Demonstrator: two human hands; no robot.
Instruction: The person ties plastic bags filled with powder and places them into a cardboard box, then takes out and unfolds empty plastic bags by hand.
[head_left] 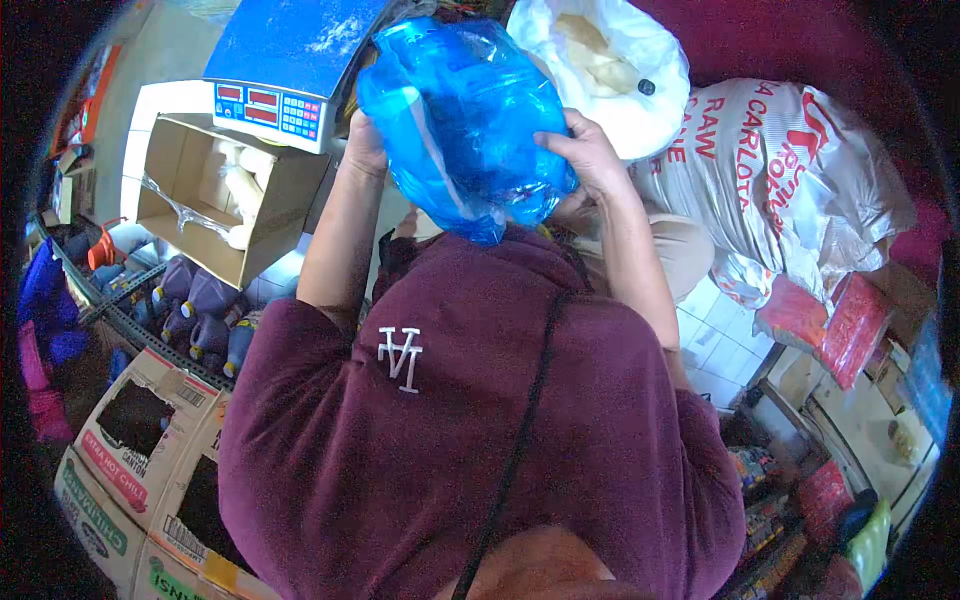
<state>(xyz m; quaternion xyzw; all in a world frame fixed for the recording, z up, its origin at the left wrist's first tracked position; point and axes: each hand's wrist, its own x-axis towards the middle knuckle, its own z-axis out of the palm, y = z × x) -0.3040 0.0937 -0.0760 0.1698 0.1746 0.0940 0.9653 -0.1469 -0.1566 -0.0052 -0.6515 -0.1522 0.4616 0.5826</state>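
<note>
A crinkled, translucent blue plastic bag (470,120) is held up in front of my chest between both hands. My left hand (366,147) is closed on its left edge, the fingers mostly hidden behind the plastic. On the other side, my right hand (590,160) grips the bag with the thumb on the near face. What the bag contains, if anything, I cannot make out. Just beyond it on the left stands a digital weighing scale (270,110) with a blue top dusted white. An open white sack (660,110) with pale contents and a small dark object is beyond my right hand.
A full printed sugar sack (770,170) leans at the right, with red packs (845,330) below it. At left are an open cardboard box (275,205) with white wrapped items, several dark jugs (205,305) and stacked cartons (150,430). White floor tiles (715,345) show at right.
</note>
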